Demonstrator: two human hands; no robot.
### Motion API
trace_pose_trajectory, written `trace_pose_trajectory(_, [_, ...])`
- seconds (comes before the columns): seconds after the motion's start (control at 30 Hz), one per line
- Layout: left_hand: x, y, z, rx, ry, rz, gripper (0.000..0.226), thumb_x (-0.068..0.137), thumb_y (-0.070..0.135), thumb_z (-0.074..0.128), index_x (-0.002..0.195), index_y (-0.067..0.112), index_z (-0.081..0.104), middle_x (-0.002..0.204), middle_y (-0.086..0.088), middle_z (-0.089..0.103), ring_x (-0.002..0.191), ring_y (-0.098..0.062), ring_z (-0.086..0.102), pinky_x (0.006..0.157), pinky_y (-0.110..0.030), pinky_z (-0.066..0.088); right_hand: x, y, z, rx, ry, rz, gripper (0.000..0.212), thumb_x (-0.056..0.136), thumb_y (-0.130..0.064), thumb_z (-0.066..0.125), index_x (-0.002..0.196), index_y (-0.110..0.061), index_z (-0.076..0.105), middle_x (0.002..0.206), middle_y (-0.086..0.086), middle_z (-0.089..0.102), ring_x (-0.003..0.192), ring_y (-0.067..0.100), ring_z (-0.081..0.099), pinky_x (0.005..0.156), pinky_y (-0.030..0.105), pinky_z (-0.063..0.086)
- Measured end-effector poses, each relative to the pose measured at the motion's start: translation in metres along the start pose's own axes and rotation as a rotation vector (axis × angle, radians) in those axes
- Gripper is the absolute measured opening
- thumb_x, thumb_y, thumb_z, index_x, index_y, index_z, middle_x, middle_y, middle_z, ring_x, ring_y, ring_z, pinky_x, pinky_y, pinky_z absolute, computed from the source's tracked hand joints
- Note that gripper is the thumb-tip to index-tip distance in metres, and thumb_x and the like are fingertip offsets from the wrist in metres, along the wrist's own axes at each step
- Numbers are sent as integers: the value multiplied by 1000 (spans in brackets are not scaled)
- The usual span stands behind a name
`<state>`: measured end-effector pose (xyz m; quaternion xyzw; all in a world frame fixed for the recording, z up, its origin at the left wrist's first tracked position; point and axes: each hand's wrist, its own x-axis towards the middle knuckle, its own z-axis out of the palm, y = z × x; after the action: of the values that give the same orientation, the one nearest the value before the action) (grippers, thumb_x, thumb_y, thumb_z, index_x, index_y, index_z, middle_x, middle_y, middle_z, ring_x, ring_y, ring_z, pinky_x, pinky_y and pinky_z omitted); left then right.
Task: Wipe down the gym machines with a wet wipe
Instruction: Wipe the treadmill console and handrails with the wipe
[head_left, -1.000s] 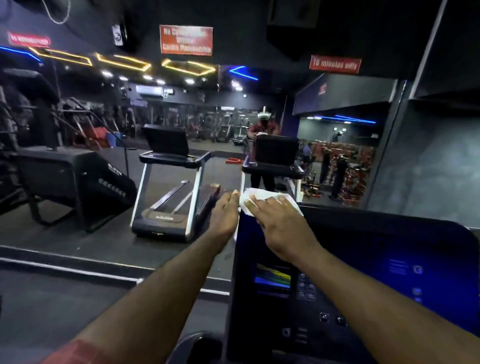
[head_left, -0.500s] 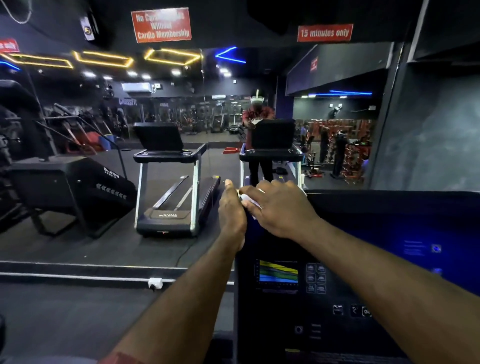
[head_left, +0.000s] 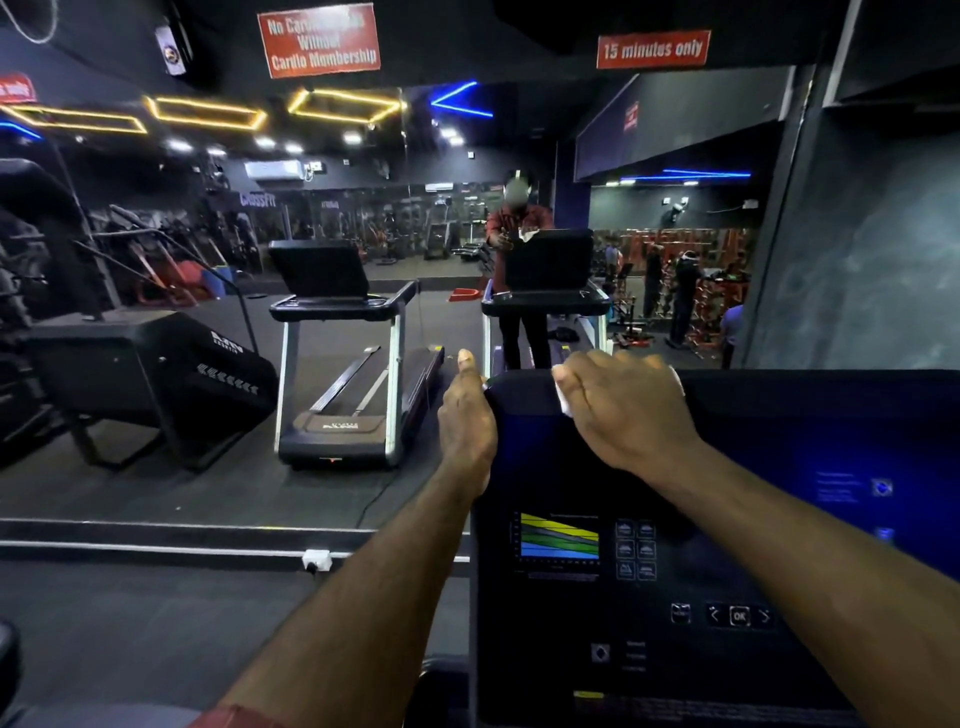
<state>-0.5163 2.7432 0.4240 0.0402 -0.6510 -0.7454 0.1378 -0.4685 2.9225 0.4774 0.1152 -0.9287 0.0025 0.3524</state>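
A dark treadmill console (head_left: 675, 545) with a small coloured chart screen fills the lower right. My right hand (head_left: 623, 410) lies over its top left edge, fingers curled over the white wet wipe (head_left: 563, 402), of which only a small strip shows under the fingers. My left hand (head_left: 467, 415) grips the console's upper left corner, thumb up along the side.
A wall mirror ahead reflects two treadmills (head_left: 343, 364), a black stair machine (head_left: 140, 379) on the left and a person in a red shirt. A raised floor strip with a white socket (head_left: 317, 560) runs below the mirror. A dark wall stands at right.
The right hand slid from the console's left corner rightward along the top edge, covering most of the wipe. The left hand moved onto the console's corner. The view rose slightly.
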Motion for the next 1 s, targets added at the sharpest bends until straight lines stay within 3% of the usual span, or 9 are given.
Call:
trace_pose_trajectory(0.13, [-2, 2, 1, 22, 30, -6, 116, 61, 113, 24, 122, 25, 71, 123, -15, 73, 113, -35, 69, 105, -57, 51, 6, -34, 4, -15, 10, -12, 44, 110, -47, 23, 114, -24, 60, 102, -1, 67, 90, 26, 61, 84, 45, 44])
trace_pose_trajectory(0.27, [-14, 13, -2, 44, -15, 17, 98, 74, 104, 25, 102, 27, 79, 104, -5, 80, 103, -27, 75, 100, -55, 55, 8, -66, 8, -57, 18, -67, 42, 109, -47, 27, 128, -25, 57, 113, -1, 65, 100, 24, 60, 86, 45, 43])
trace_pose_trajectory(0.47, [-20, 22, -4, 39, -38, 15, 83, 99, 80, 25, 86, 17, 77, 92, -11, 79, 93, -32, 75, 96, -56, 58, -4, -26, 4, -36, -6, -129, 48, 109, -55, 29, 139, -23, 50, 121, -1, 62, 104, 23, 57, 90, 43, 43])
trace_pose_trajectory(0.67, [-10, 15, -3, 52, -57, 14, 82, 97, 82, 26, 99, 19, 77, 93, -8, 80, 95, -29, 77, 97, -55, 58, -23, 32, 2, -159, 17, 12, 56, 108, -58, 20, 127, -18, 55, 112, 2, 61, 101, 26, 56, 92, 44, 45])
trace_pose_trajectory(0.77, [-11, 17, -3, 72, -67, 29, 85, 91, 87, 24, 102, 21, 76, 96, -8, 80, 96, -27, 76, 96, -53, 59, -20, 6, 3, -171, 35, 71, 55, 109, -54, 20, 121, -14, 57, 109, 7, 60, 99, 28, 54, 92, 46, 44])
trace_pose_trajectory(0.87, [-14, 18, -3, 89, -53, 39, 86, 96, 84, 24, 98, 16, 76, 95, -12, 79, 95, -32, 75, 94, -53, 58, -11, -33, 8, -129, 33, 56, 54, 109, -54, 23, 127, -13, 55, 113, 8, 59, 102, 28, 53, 97, 47, 43])
trace_pose_trajectory(1.0, [-15, 16, -7, 91, -72, 74, 99, 83, 95, 29, 84, 5, 73, 90, -19, 77, 88, -45, 71, 95, -65, 54, 0, -70, 13, -98, 33, -25, 51, 109, -51, 27, 131, -12, 54, 115, 10, 58, 105, 29, 53, 95, 48, 43])
